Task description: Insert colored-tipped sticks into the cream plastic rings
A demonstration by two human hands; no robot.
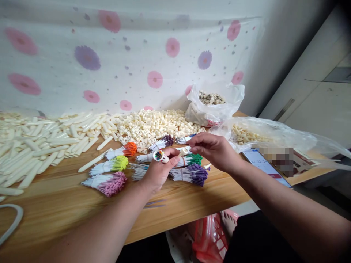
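My left hand [156, 170] is closed around a short white tube [161, 156] whose open end shows several coloured tips inside. My right hand [212, 148] pinches a small white piece [184, 151] close to that tube. Under both hands lie bundles of thin white sticks with coloured ends: orange [129, 148], yellow-green [120, 163], pink [113, 183], purple [196, 174], green [195, 159] and dark purple [166, 140].
A heap of long white tubes [41, 140] covers the wooden table [71, 208] at the left. Small white ribbed caps [156, 126] are piled behind. Two plastic bags [215, 104] of parts and a phone [263, 164] sit right. A red basket [210, 237] stands below.
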